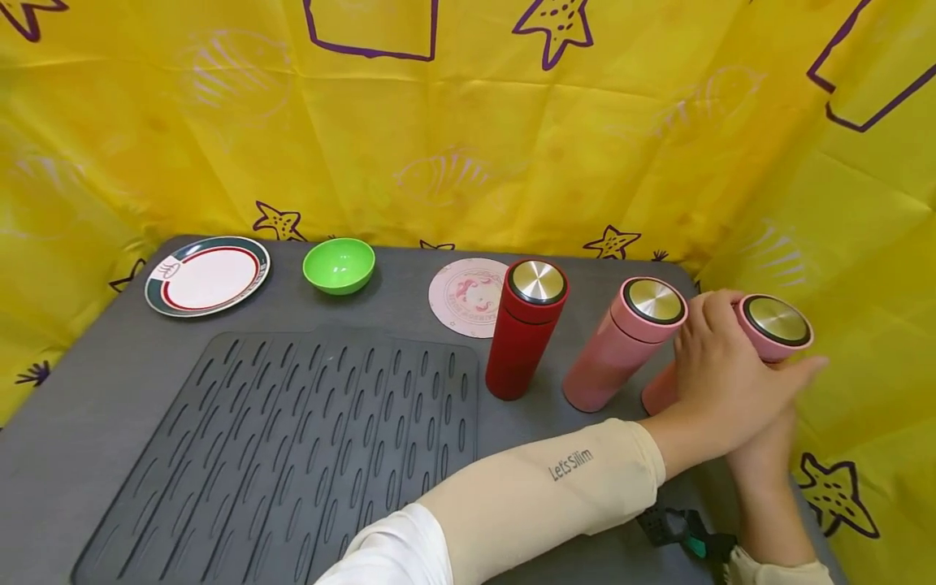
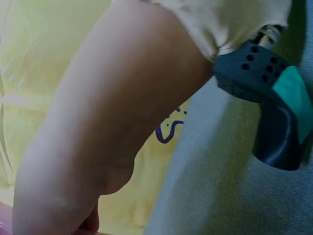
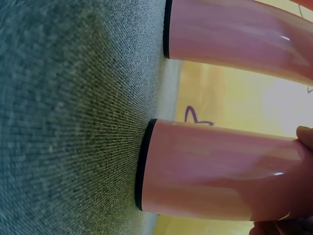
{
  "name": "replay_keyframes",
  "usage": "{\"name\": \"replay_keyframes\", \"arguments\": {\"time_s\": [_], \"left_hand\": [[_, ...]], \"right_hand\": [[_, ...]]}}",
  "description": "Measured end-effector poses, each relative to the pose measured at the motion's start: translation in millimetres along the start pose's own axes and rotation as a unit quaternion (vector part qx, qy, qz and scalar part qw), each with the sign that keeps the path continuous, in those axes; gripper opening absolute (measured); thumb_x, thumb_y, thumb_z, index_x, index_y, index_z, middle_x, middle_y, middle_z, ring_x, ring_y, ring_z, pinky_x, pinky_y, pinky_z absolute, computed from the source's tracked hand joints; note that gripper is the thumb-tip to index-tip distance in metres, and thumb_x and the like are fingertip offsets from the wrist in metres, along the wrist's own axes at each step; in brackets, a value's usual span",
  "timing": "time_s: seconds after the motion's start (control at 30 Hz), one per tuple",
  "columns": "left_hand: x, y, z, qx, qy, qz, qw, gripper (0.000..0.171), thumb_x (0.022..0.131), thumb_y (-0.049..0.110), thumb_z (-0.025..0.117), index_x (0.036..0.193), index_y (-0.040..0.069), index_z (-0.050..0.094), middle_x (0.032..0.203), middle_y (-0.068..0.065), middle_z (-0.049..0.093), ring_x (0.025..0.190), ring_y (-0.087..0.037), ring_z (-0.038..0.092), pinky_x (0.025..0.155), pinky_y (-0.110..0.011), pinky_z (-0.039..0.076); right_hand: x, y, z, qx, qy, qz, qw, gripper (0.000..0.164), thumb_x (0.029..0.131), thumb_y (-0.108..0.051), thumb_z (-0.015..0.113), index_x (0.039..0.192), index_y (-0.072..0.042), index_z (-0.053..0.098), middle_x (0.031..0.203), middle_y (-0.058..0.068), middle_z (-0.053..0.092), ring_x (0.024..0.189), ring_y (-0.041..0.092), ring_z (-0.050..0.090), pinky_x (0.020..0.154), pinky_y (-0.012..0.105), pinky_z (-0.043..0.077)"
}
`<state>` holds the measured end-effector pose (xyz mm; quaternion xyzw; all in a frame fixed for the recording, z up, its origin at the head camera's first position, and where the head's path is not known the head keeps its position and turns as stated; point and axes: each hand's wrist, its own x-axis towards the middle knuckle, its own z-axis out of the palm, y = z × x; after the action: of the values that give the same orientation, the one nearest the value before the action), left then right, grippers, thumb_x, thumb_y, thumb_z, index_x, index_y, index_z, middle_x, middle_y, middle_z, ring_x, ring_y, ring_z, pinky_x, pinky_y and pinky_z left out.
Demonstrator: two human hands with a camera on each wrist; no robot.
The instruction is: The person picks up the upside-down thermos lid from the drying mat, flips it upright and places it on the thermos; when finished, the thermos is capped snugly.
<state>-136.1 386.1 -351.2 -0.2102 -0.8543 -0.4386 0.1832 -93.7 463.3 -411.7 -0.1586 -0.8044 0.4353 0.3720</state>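
A pink thermos bottle [image 1: 771, 325] with a shiny metal disc on its lid stands at the far right of the table in the head view, leaning in perspective. My left hand [image 1: 720, 370] grips its upper part just below the lid, fingers on the left side and thumb stretched rightward. Behind and below, my right hand [image 1: 771, 439] is mostly covered by the left. The right wrist view shows the bottle's lower body [image 3: 215, 171], with fingertips [image 3: 306, 136] on opposite sides; its base touches the cloth. Beside it stands a second pink thermos [image 1: 621, 349].
A red thermos [image 1: 522, 341] stands further left. Behind it lies a pink round mat [image 1: 464, 301]. At the back left are a green bowl [image 1: 340, 266] and a white plate [image 1: 212, 278]. A grey ridged mat [image 1: 292, 455] covers the front left. Yellow curtain [image 1: 863, 309] borders the right.
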Motion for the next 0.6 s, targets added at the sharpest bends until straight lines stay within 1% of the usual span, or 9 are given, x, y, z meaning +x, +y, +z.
{"name": "replay_keyframes", "arguments": {"time_s": [0.07,0.1,0.13,0.2,0.3,0.33,0.43,0.53,0.6], "left_hand": [[2.5,1.4,0.2,0.001,0.011,0.005,0.9999,0.080,0.072,0.065,0.075,0.128,0.020,0.039,0.120,0.009,0.041,0.110,-0.001,0.038,0.093,-0.012,0.028],[3.5,0.8,-0.3,-0.001,0.012,0.012,0.9999,0.078,0.073,0.063,0.075,0.127,0.020,0.040,0.119,0.009,0.042,0.109,-0.002,0.039,0.092,-0.013,0.029],[4.4,-0.4,-1.3,-0.005,0.011,0.020,0.9997,0.076,0.074,0.061,0.075,0.127,0.019,0.040,0.118,0.009,0.043,0.108,-0.002,0.039,0.091,-0.013,0.029],[6.2,-4.0,-4.5,-0.023,0.002,0.037,0.9991,0.073,0.076,0.056,0.076,0.128,0.018,0.042,0.118,0.009,0.046,0.107,-0.002,0.040,0.090,-0.013,0.030],[9.1,-9.2,-10.3,-0.056,-0.023,0.052,0.9968,0.070,0.079,0.050,0.076,0.133,0.018,0.044,0.122,0.010,0.050,0.109,-0.002,0.042,0.091,-0.014,0.030],[9.9,-10.3,-12.1,-0.067,-0.034,0.051,0.9959,0.070,0.080,0.050,0.076,0.134,0.018,0.045,0.123,0.011,0.050,0.110,-0.001,0.042,0.092,-0.014,0.029],[11.8,-11.8,-16.2,-0.086,-0.069,0.049,0.9927,0.070,0.082,0.048,0.075,0.138,0.018,0.046,0.127,0.012,0.051,0.115,0.001,0.043,0.096,-0.015,0.028],[12.8,-11.4,-18.1,-0.092,-0.103,0.042,0.9896,0.071,0.083,0.047,0.074,0.141,0.020,0.044,0.129,0.015,0.050,0.118,0.004,0.042,0.100,-0.018,0.026],[13.3,-11.1,-17.9,-0.092,-0.115,0.044,0.9881,0.071,0.083,0.046,0.074,0.142,0.021,0.044,0.128,0.016,0.051,0.118,0.004,0.042,0.101,-0.019,0.026]], "right_hand": [[0.6,-0.3,-0.8,-0.010,-0.002,-0.001,1.000,0.037,0.079,0.007,0.067,0.115,0.009,0.056,0.098,-0.024,0.048,0.091,-0.004,0.045,0.083,0.014,0.034],[1.0,-0.8,-1.5,-0.032,-0.007,-0.009,0.999,0.049,0.076,0.008,0.069,0.122,0.014,0.052,0.101,-0.018,0.052,0.095,0.001,0.048,0.086,0.015,0.033],[1.6,-1.7,-2.1,-0.052,-0.013,-0.016,0.998,0.058,0.074,0.008,0.070,0.127,0.016,0.047,0.103,-0.009,0.056,0.097,0.008,0.051,0.089,0.021,0.036],[3.4,-4.5,-2.4,-0.089,-0.028,-0.009,0.996,0.062,0.075,0.004,0.071,0.129,0.015,0.045,0.109,0.010,0.059,0.102,0.025,0.053,0.092,0.030,0.037],[7.0,-8.7,-2.0,-0.139,-0.049,-0.009,0.989,0.059,0.078,-0.002,0.071,0.128,0.016,0.045,0.115,0.035,0.052,0.102,0.049,0.049,0.090,0.050,0.038],[8.1,-9.4,-2.0,-0.146,-0.053,-0.005,0.988,0.059,0.078,-0.003,0.071,0.128,0.016,0.045,0.115,0.035,0.052,0.102,0.051,0.049,0.088,0.057,0.037],[9.8,-9.7,-2.0,-0.158,-0.056,0.003,0.986,0.058,0.080,-0.006,0.071,0.128,0.015,0.045,0.114,0.036,0.053,0.101,0.053,0.049,0.086,0.063,0.036],[8.8,-9.2,-3.0,-0.164,-0.054,0.011,0.985,0.057,0.083,-0.008,0.071,0.128,0.015,0.045,0.111,0.036,0.053,0.099,0.053,0.049,0.085,0.064,0.036],[7.0,-9.3,-3.7,-0.166,-0.053,0.023,0.984,0.055,0.086,-0.011,0.069,0.128,0.014,0.045,0.109,0.036,0.054,0.098,0.053,0.050,0.082,0.063,0.037]]}}
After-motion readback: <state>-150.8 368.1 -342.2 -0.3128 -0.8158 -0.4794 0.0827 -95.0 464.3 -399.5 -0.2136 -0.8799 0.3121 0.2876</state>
